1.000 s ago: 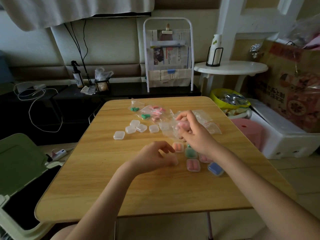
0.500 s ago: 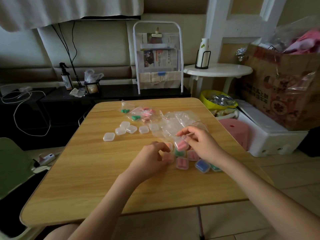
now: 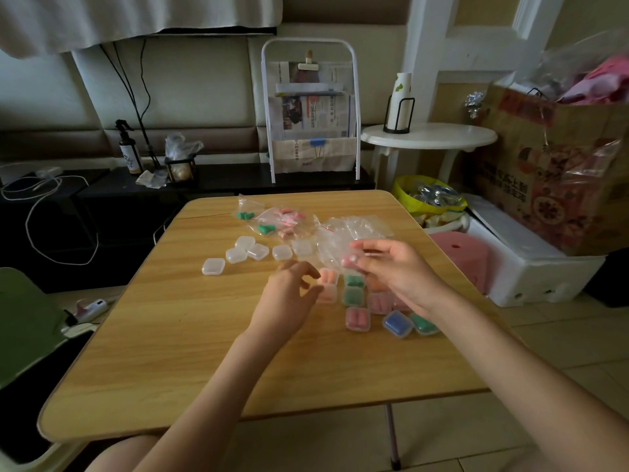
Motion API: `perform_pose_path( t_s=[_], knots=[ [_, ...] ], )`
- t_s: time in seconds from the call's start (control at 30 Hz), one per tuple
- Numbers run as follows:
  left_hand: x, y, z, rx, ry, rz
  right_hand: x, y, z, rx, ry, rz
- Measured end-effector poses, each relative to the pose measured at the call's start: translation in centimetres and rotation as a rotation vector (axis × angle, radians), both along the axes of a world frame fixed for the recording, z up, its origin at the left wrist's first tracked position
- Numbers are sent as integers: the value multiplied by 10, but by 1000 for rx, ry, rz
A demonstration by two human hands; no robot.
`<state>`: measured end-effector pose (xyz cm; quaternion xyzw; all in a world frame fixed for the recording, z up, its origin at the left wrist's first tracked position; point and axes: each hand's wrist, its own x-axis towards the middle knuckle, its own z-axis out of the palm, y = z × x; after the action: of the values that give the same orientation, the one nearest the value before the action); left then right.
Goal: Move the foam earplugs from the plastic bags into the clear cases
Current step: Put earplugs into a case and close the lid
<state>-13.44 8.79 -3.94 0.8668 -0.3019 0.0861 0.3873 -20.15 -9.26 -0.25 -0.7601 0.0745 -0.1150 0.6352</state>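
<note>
From the head view, my right hand (image 3: 396,270) pinches a pink foam earplug (image 3: 349,259) in its grip above the filled cases (image 3: 357,318). My left hand (image 3: 289,294) hovers loosely curled, holding nothing. Five empty clear cases (image 3: 247,253), rounded squares, lie beyond on the woodgrain tabletop (image 3: 170,352), near crinkled plastic bags (image 3: 343,233).

Cardboard box (image 3: 558,172): printed Chinese characters, too blurred to read. Newspapers (image 3: 311,114): print illegible.

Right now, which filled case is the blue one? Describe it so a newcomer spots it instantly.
On the wooden table, find the cluster of filled cases below the right hand. The blue case sits in its nearest row, between a pink case and a green case; it alone holds blue earplugs.
</note>
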Motion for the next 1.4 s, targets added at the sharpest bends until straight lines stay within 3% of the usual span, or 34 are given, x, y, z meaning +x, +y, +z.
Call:
perform_pose_path(
  t_s=[0.1,0.2,0.33,0.5,0.67,0.8,1.27,1.4],
  knots=[
    [1,8,14,-165,41,-13,-1,-2,5,-144,-35,-35],
    [-7,10,22,-187,220,-214,-1,10,-3,-216,-42,54],
    [-8,8,14,-165,150,-214,2,19,-10,-311,-26,117],
    [-5,18,8,58,179,-224,-5,-35,18,-577,62,110],
    [-5,18,2,169,139,-212,-17,-53,21,-803,363,348],
    [-8,15,4,210,96,-233,-22,-41,19,-872,437,475],
    [-16,10,0,193,99,-267,-21,-45,11,-771,293,269],
    [-18,10,2,174,97,-261,-32,-62,16,-879,588,359]
  ],
)
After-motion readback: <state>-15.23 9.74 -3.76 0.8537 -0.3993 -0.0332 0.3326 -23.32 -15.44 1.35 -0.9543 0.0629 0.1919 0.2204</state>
